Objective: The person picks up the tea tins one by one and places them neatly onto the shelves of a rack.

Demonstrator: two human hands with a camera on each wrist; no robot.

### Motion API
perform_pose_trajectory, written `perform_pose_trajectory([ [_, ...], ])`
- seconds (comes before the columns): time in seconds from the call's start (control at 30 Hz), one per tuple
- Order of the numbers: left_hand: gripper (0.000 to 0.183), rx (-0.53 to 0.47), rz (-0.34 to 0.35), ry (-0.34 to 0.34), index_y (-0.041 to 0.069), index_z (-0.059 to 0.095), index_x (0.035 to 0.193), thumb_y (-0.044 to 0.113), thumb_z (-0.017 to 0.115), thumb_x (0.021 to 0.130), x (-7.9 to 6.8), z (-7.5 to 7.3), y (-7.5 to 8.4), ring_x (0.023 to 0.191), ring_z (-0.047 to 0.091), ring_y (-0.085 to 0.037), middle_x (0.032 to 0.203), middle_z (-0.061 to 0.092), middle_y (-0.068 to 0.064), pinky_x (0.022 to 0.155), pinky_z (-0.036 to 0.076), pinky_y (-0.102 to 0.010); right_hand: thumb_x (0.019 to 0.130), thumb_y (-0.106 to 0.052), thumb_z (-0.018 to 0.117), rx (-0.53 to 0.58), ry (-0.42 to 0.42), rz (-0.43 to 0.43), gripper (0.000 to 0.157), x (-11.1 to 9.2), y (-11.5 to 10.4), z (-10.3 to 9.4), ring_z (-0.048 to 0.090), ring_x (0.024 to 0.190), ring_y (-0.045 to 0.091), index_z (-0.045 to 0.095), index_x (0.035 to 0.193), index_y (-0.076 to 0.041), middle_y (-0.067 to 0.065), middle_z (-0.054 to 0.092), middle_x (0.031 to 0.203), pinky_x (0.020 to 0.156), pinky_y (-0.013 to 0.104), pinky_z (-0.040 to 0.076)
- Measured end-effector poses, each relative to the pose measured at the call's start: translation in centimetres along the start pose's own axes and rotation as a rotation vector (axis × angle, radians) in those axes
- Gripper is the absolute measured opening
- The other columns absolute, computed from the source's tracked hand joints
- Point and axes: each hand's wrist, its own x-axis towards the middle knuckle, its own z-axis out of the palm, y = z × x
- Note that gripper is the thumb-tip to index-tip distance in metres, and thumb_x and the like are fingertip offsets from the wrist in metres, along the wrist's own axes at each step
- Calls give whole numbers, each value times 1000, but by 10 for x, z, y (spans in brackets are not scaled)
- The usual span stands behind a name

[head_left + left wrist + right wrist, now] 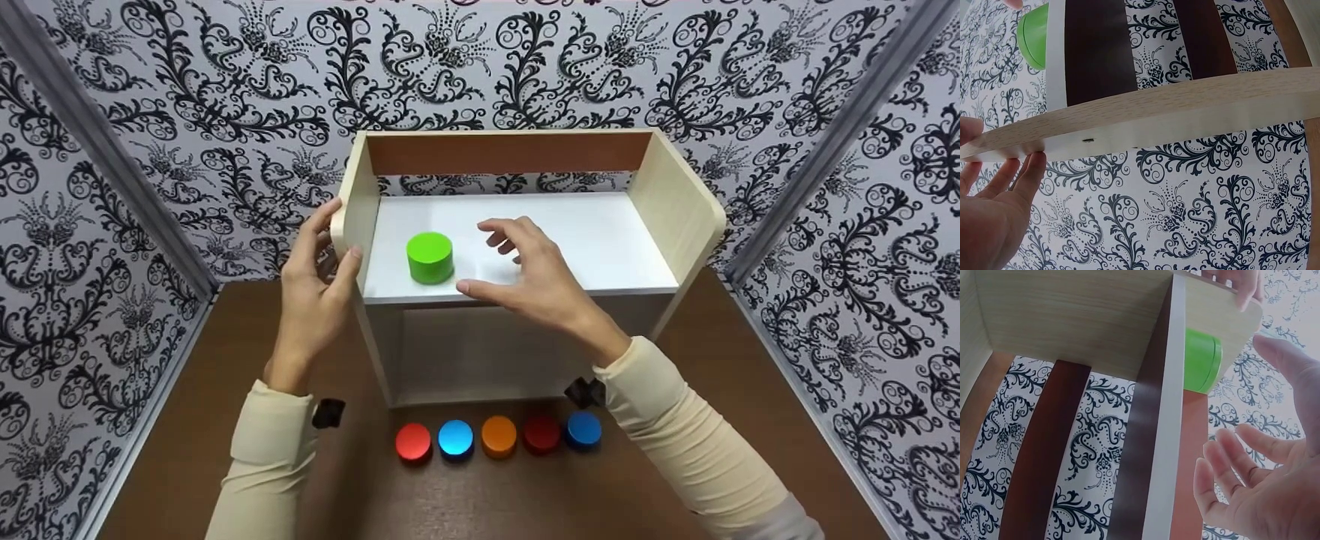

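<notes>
A small wooden shelf unit (pixel 517 296) stands on the table, with a white upper board (pixel 570 217). On the left part of that board sits a green round lidded container (pixel 430 259), upright. My left hand (pixel 311 296) holds the front edge of the left side panel (pixel 1145 121), thumb on one face and fingers on the other. To the right of the green container, my right hand (pixel 536 281) hovers over the board's front with fingers and thumb spread and nothing between them. A gap shows between the right hand (pixel 1266 478) and the green container (pixel 1202 360) in the right wrist view.
A row of round pieces lies on the brown table (pixel 480 502) before the shelf: red (pixel 413 442), light blue (pixel 455 439), orange (pixel 499 436), dark red (pixel 541 433) and blue (pixel 583 430). Black-and-white patterned walls (pixel 480 67) surround the table. The shelf's right panel (pixel 679 210) rises beyond my right hand.
</notes>
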Motion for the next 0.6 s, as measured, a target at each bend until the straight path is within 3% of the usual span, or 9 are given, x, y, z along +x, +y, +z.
perform_pose_trajectory([
  [0.6, 55, 32, -18, 1, 5, 46, 149, -7, 57, 96, 1, 0, 1, 116, 61, -39, 138, 54, -21, 94, 61, -35, 78, -32, 90, 4, 25, -23, 74, -15, -1, -9, 57, 107, 34, 58, 137, -3, 15, 59, 116, 95, 45, 54],
])
